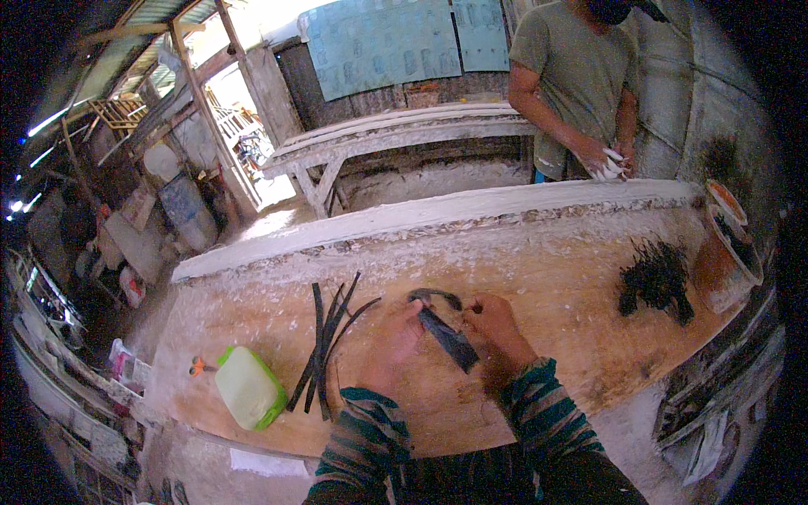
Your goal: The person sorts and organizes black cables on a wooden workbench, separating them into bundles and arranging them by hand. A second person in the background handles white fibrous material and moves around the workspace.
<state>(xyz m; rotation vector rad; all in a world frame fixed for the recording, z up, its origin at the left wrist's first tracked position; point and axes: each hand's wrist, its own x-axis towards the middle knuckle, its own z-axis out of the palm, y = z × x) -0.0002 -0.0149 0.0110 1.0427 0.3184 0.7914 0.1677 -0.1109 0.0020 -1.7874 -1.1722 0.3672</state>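
Note:
A wide black strip [450, 338], rubber-like, slants between my hands above the wooden tabletop, with a thinner dark band [438, 295] curving from its upper end. My left hand [394, 341] pinches the strip near that upper end. Fingers curled, my right hand [498, 330] closes on the far end of the curved band. Left of my hands lie several narrow black strips [321, 353], loosely crossed. Beside them is a pale, rounded box with a bright green edge [251, 387]. Orange-handled scissors [199, 366] rest further left; their blades are hard to make out.
A tangled black heap [655, 282] lies at the tabletop's right, next to clay-coloured pots [725, 261]. A whitened ledge [438, 220] bounds the far side of the wooden table [539, 429]. Beyond it a person [576, 93] handles something white. A white bench [404, 126] stands at the back.

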